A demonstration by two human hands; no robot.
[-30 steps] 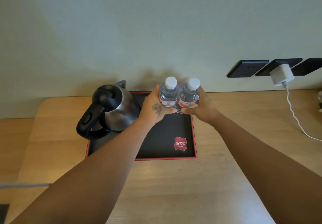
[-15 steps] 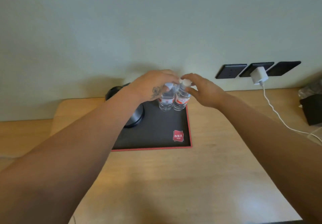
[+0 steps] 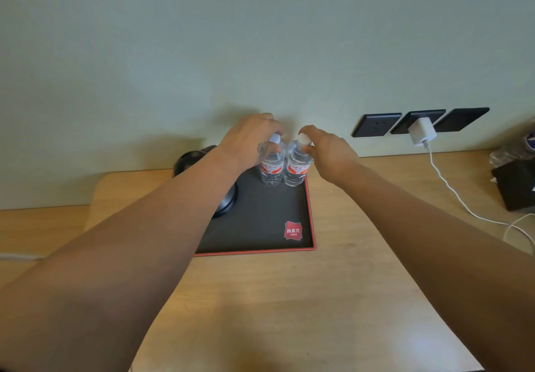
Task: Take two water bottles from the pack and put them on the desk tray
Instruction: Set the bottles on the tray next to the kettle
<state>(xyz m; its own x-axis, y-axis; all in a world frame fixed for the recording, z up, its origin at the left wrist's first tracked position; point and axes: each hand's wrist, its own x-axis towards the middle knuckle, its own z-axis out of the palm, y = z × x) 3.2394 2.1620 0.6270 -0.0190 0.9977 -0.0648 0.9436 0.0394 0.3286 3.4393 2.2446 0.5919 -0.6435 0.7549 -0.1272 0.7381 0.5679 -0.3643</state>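
Two small clear water bottles with red-and-white labels and white caps stand upright side by side at the far right corner of the black desk tray (image 3: 260, 227) with a red rim. My left hand (image 3: 252, 140) has its fingers closed around the cap and neck of the left bottle (image 3: 271, 169). My right hand (image 3: 327, 151) pinches the cap of the right bottle (image 3: 296, 170) between thumb and fingers. Both bottle bases rest on the tray. The pack is not in view.
A dark electric kettle (image 3: 202, 180) stands on the tray's left part, mostly hidden by my left forearm. A white charger (image 3: 422, 131) sits in a black wall socket, its cable trailing over the wooden desk (image 3: 289, 313). A black object (image 3: 518, 183) lies at the right edge.
The bottles went from being held around their bodies above the tray to standing on its far right corner. Both hands slid up to the caps, and the camera drew back.
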